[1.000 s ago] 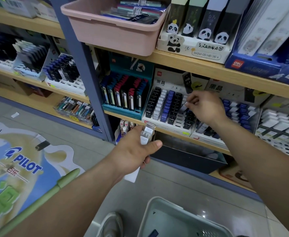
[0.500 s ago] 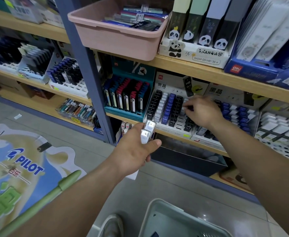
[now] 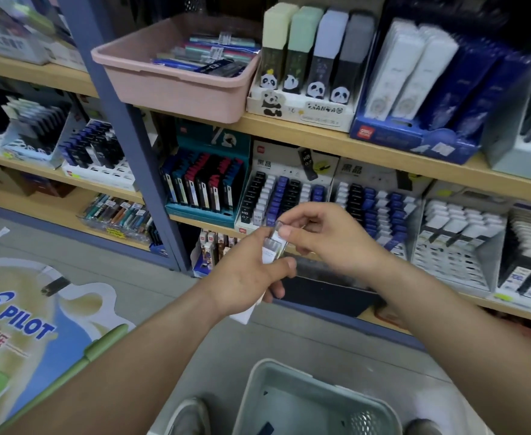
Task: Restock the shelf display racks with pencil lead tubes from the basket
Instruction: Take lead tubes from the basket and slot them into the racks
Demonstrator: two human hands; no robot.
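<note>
Now my right hand (image 3: 327, 237) has left the rack (image 3: 289, 196) and pinches the top tube (image 3: 277, 243) in my left hand's (image 3: 251, 277) closed grip; next restock looks imminent, basket (image 3: 314, 400) below.

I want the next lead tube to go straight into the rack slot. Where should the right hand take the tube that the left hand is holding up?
By its top cap, pinched from above. The lead tube stands upright in the left hand, only its upper end free; the right hand already has fingertips there.
</note>
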